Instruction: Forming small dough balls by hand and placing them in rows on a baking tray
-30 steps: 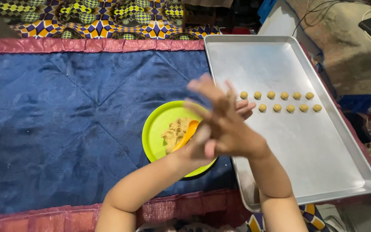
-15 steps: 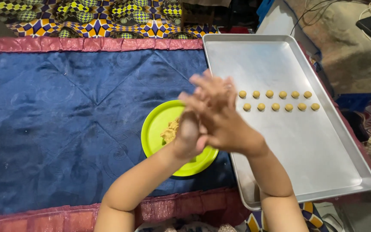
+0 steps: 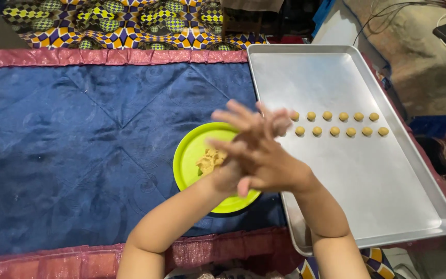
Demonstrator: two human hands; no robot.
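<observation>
Dough (image 3: pixel 210 160), a pale, crumbly lump, lay in the lime-green round plate (image 3: pixel 188 155), toward its middle, just left of the two hands pressed together above the plate's right half. The right hand (image 3: pixel 267 163) lay over the left hand (image 3: pixel 238 150), palms flat against each other, fingers (image 3: pixel 233 109) stretched out and slightly fanned toward the tray; whether anything sat between the palms could not be told, since the hands hid it. Both forearms were bare and came up from the bottom edge. The plate was smooth and glossy with a low rim, and it rested on a dark blue quilted cloth (image 3: pixel 78 144) with a faint swirl pattern and creased fold lines, edged in shiny pinkish-red trim. Just right of the plate sat a large rectangular metal baking tray (image 3: pixel 367 196), dull silver, with raised sides and rounded corners. In its upper part lay small round tan dough balls (image 3: pixel 343 117) in two neat rows, close together but apart from one another, the nearest of them just beyond the fingertips. Beyond the cloth a patterned fabric (image 3: pixel 130 20) showed yellow, purple and green checks.
</observation>
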